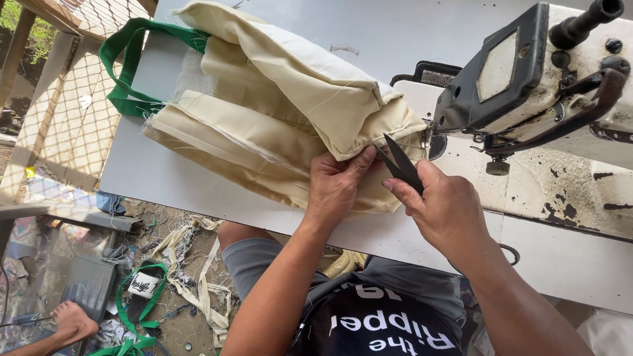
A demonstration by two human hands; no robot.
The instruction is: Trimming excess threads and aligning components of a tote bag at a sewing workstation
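White table (198, 191) bears cream bag (277, 112) and sewing machine (541, 86)

Cream fabric bag (277, 125) (green handles) bunched on the table – black thread snips (399, 165) open at its seam
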